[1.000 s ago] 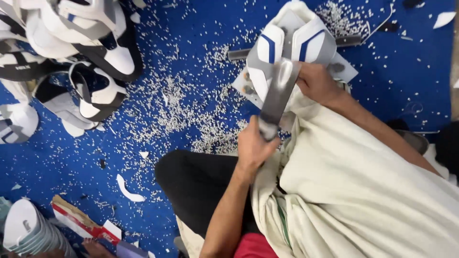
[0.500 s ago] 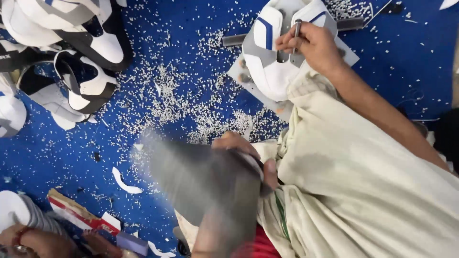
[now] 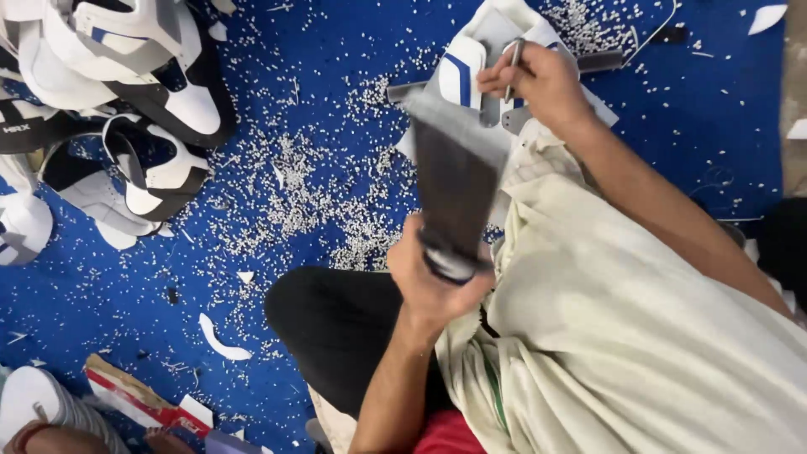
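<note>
Two hands of mine are busy over the blue floor (image 3: pixel 336 84), which is strewn with small white punched-out bits (image 3: pixel 336 202). My left hand (image 3: pixel 433 282) has its fingers wrapped tight around the lower end of a long dark grey strip (image 3: pixel 458 189), blurred, which rises at a slight tilt toward the white and blue shoe upper (image 3: pixel 466 71) lying near the top of the view. My right hand (image 3: pixel 538 84) rests on that upper, its fingers pinched shut on a thin metal tool (image 3: pixel 514 63) that stands nearly upright. A cream cloth (image 3: pixel 639 336) covers my lap. Well apart at the upper left lies a pile of white and black shoe uppers (image 3: pixel 126 109).
</note>
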